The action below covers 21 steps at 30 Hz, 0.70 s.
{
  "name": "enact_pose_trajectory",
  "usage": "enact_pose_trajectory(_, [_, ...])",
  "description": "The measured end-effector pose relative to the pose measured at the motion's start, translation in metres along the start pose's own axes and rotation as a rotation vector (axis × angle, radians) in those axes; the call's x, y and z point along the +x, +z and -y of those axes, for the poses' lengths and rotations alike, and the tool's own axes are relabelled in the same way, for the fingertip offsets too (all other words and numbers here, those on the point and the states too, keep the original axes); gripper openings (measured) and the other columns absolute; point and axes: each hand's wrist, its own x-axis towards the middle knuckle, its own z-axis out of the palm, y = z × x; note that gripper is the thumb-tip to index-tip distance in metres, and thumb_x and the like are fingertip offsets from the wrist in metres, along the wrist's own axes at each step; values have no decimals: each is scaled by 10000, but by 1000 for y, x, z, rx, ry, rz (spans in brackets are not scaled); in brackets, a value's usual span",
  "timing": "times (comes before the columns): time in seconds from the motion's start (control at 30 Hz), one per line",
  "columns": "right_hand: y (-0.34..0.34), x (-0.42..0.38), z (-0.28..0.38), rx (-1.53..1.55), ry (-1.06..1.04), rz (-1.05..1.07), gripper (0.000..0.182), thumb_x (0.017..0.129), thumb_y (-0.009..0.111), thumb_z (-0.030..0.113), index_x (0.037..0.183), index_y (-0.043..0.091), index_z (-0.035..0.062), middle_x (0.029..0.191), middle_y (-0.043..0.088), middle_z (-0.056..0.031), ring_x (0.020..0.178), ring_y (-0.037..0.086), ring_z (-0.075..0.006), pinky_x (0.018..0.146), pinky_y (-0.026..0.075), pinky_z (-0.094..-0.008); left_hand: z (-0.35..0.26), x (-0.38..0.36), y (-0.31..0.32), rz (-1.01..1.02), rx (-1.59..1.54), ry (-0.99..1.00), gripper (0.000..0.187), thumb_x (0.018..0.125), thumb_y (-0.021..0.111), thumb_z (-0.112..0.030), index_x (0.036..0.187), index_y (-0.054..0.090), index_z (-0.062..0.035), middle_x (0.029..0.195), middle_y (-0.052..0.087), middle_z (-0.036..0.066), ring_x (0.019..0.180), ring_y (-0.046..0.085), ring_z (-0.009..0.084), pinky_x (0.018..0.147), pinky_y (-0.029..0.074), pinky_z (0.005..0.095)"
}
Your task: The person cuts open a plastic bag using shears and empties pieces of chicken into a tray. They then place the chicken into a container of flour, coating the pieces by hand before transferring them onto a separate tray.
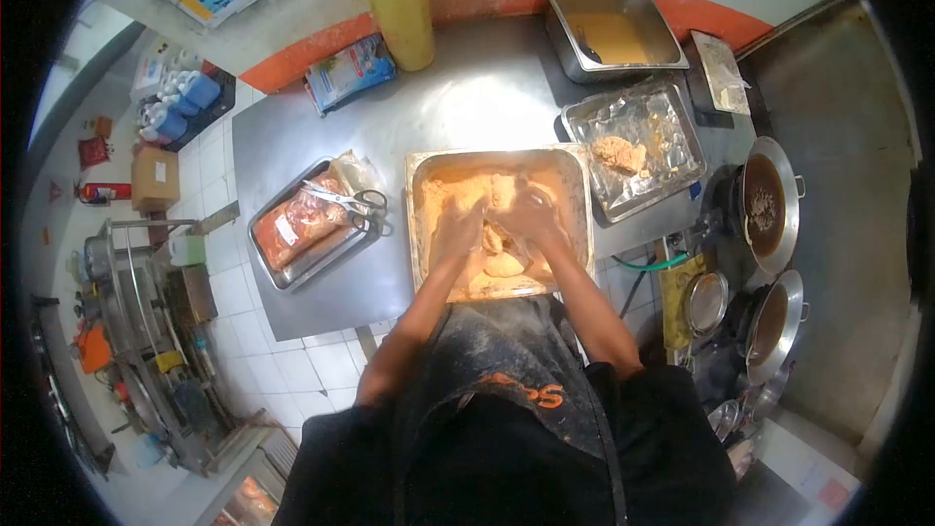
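Note:
Both of my hands are down in a deep metal tray (416, 273) of orange-tinted breading flour (438, 185). My left hand (461, 232) is on the left side of the tray, and my right hand (534, 218) is opposite, close to it. Between and just below them lie flour-coated pieces (503, 264) that look like chicken. Flour covers the fingers of both hands and they blur into it, so I cannot make out whether either one grips a piece.
Left stands a pan (283, 278) with bagged meat (300, 224) and scissors (343, 200) on top. To the right, a tray (638, 200) holds a coated piece (618, 154). Behind are a pan of yellowish liquid (618, 37) and a wrap roll (399, 19). Woks (771, 205) stand far right.

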Motion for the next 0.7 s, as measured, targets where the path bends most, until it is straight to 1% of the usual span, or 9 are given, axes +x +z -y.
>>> enact_pose_trajectory(0.1, [-15,6,-1,371,-43,224,891,853,585,694,1404,531,-4,1485,472,-245,1335,502,-391,1108,403,-472,-19,5,-7,298,-174,73,760,982,517,-549,1463,438,34,1458,488,252,1368,449,299,1138,327,394])
enact_pose_trajectory(0.23, [-18,-7,-46,597,-9,450,738,908,630,544,1380,547,-18,1443,520,-238,1325,527,-326,1083,427,-466,-70,-21,-49,175,-42,-6,628,939,576,-512,1366,586,-51,1201,642,275,1138,609,340,1008,425,405])
enact_pose_trajectory(0.3, [10,-3,-87,1065,336,307,601,933,666,409,1336,574,-27,1278,648,-182,1157,640,-270,950,516,-435,-41,-13,-46,60,-9,-151,620,947,570,-488,1393,557,-58,1139,670,273,1139,622,346,1010,438,402])
enact_pose_trajectory(0.33, [31,5,-107,1062,337,317,601,933,666,409,1336,574,-27,1278,648,-182,1157,640,-270,950,516,-435,-28,-8,-46,56,-10,-159,620,947,570,-488,1393,557,-58,1139,670,273,1139,622,346,1010,438,402])
enact_pose_trajectory(0.4, [68,23,-132,673,267,125,586,906,711,410,1282,606,-27,1048,713,-114,915,694,-219,773,559,-383,-14,6,-50,455,665,-2,630,945,567,-464,1428,517,-61,1252,625,286,1211,589,355,1025,446,418])
enact_pose_trajectory(0.5, [26,-24,-44,176,49,-200,656,888,726,441,1324,571,-24,1042,710,-108,902,686,-216,772,559,-373,-38,-21,-42,224,435,79,597,972,515,-475,1427,522,-88,1354,564,252,1274,539,356,1055,429,429])
enact_pose_trajectory(0.53, [-20,-23,-19,363,221,325,991,857,592,689,1490,379,-43,1518,417,-266,1368,465,-385,1072,439,-427,-43,-27,-38,113,317,116,583,986,489,-481,1426,525,-101,1405,533,235,1306,513,356,1070,421,434])
enact_pose_trajectory(0.63, [-10,-10,-39,798,87,409,826,933,550,614,1509,395,42,1540,424,-183,1347,486,-364,1051,454,-425,-37,-6,-30,150,-48,51,570,996,476,-484,1424,528,-111,1342,583,219,1262,545,370,1050,426,444])
enact_pose_trajectory(0.7, [-8,-14,-56,1139,255,403,659,985,509,544,1464,479,93,1505,479,-129,1285,541,-320,988,491,-423,-22,-7,-31,88,34,137,577,998,467,-494,1415,530,-100,1300,600,225,1241,551,386,1037,428,449])
